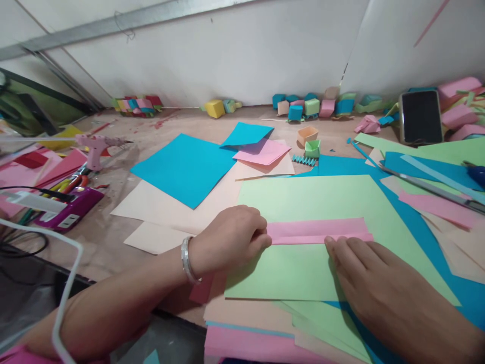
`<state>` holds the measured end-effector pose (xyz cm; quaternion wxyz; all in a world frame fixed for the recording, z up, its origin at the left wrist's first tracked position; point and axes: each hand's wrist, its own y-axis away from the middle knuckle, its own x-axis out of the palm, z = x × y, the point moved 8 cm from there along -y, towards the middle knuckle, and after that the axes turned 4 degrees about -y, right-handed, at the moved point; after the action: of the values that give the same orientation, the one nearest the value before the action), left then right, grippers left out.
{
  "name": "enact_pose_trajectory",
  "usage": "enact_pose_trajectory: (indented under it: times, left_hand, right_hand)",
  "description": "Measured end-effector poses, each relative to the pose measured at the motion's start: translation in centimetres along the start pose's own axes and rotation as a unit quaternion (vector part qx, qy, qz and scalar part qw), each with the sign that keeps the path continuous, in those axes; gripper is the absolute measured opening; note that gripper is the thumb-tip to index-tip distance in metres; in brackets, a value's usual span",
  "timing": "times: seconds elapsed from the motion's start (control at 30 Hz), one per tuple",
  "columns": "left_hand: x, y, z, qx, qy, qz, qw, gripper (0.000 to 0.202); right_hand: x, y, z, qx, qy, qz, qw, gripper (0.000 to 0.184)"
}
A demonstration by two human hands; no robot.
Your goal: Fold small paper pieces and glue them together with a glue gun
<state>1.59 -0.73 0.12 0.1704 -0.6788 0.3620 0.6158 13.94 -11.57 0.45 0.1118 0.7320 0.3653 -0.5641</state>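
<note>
Across the paper-strewn tabletop (pixel 106 237) we had a green sheet (pixel 303 273) spread under our hands. Between them lay the folded pink strip (pixel 316 231). Our left hand (pixel 231 240) was curled shut on one end, while our right hand (pixel 379 283) lay flat with its fingers spread, fingertips pressing the other end's lower edge. A blue sheet (pixel 182 169) lay beyond our left hand.

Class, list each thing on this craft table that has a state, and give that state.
green sheet, flat, unfolded.
pink strip, folded lengthwise, lying on the green sheet.
left hand, curled on the strip's left end.
right hand, flat, fingertips at the strip.
phone, screen dark.
glue gun, standing upright.
</note>
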Motion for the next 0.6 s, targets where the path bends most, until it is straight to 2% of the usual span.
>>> enact_pose_trajectory:
  times: [0.27, 0.6]
  left_hand:
    - [0.0, 0.2, 0.1, 0.019, -0.011, 0.025, 0.999, 0.032]
    - [-0.3, 0.4, 1.2, -0.009, -0.043, 0.068, 0.997, 0.029]
  right_hand:
    - [0.1, -0.1, -0.1, 0.004, 0.0, 0.006, 1.0, 0.04]
    - [0.3, 0.0, -0.1, 0.001, -0.006, -0.002, 1.0, 0.04]
